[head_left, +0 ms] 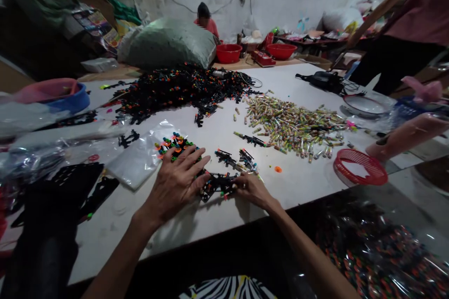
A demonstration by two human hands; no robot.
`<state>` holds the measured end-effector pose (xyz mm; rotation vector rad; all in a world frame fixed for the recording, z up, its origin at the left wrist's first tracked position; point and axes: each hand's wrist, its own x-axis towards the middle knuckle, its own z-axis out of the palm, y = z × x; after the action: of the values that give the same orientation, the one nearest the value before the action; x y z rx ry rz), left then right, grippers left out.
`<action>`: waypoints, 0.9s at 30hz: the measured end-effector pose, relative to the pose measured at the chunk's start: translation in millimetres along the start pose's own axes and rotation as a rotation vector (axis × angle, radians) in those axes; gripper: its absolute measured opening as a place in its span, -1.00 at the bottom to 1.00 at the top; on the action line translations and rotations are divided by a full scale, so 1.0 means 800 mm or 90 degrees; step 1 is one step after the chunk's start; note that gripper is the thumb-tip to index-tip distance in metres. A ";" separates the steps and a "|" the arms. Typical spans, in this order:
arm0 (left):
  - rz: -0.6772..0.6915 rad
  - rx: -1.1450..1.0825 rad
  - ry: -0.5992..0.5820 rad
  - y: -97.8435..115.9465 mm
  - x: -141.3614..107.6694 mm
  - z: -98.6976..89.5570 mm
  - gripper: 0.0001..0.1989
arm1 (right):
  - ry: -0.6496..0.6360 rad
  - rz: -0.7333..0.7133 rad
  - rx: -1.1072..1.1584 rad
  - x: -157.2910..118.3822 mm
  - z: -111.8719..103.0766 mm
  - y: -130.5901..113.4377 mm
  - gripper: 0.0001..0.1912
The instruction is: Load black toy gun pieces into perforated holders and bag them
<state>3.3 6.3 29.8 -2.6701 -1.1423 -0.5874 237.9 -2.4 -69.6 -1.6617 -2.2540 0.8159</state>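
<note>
My left hand (177, 177) lies with its fingers spread over a row of small black toy guns with colored tips (175, 141). Its thumb rests by the left end of a black toy gun (220, 182) just above the white table. On the other side, my right hand (253, 189) pinches the right end of that gun; its fingertips are partly hidden. Beyond the hands lie two more black toy guns (226, 159), and another with a small tube at its end (250, 139). An orange disc (278, 169) lies to the right.
A heap of black toy guns (168, 91) covers the table's far left, beside a pile of small yellowish tubes (294, 126). Clear plastic bags (135, 166) lie left, a red basket (380, 176) right. One person (206, 23) sits behind a big sack (168, 44); another stands right.
</note>
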 end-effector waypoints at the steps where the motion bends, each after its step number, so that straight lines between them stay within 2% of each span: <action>1: -0.005 -0.001 -0.043 -0.009 0.002 0.006 -0.63 | 0.006 0.013 -0.048 0.005 -0.006 0.006 -0.80; 3: -0.019 -0.017 -0.093 -0.021 0.004 0.017 -0.64 | 0.036 0.047 -0.123 0.010 -0.019 0.020 -0.75; 6: -0.038 -0.038 -0.089 -0.025 -0.001 0.025 -0.65 | 0.104 0.072 -0.112 0.009 -0.029 0.032 -0.76; 8: -0.047 -0.045 -0.067 -0.024 -0.004 0.027 -0.65 | 0.121 0.048 -0.009 0.008 -0.023 0.027 -0.85; 10: -0.055 -0.054 -0.048 -0.023 -0.006 0.030 -0.63 | 0.109 0.020 0.151 0.010 -0.006 0.012 -0.90; 13: -0.066 -0.069 -0.034 -0.022 -0.006 0.031 -0.60 | 0.059 0.032 0.408 0.022 0.026 -0.017 -0.87; 15: -0.068 -0.078 -0.036 -0.022 -0.007 0.031 -0.60 | 0.052 0.053 0.502 0.034 0.042 -0.032 -0.82; 18: -0.072 -0.094 -0.042 -0.021 -0.007 0.029 -0.60 | 0.078 0.055 0.494 0.058 0.052 -0.041 -0.88; 24: -0.090 -0.127 -0.014 -0.017 -0.005 0.025 -0.62 | 0.101 0.035 0.498 0.111 0.054 -0.046 -0.90; 27: -0.099 -0.133 -0.008 -0.015 -0.004 0.025 -0.62 | 0.074 0.006 0.363 0.125 0.050 -0.049 -0.91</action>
<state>-1.7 18.7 10.4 -2.7766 -1.3718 -0.7559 153.0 70.8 -95.1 -1.4013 -1.7121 1.1896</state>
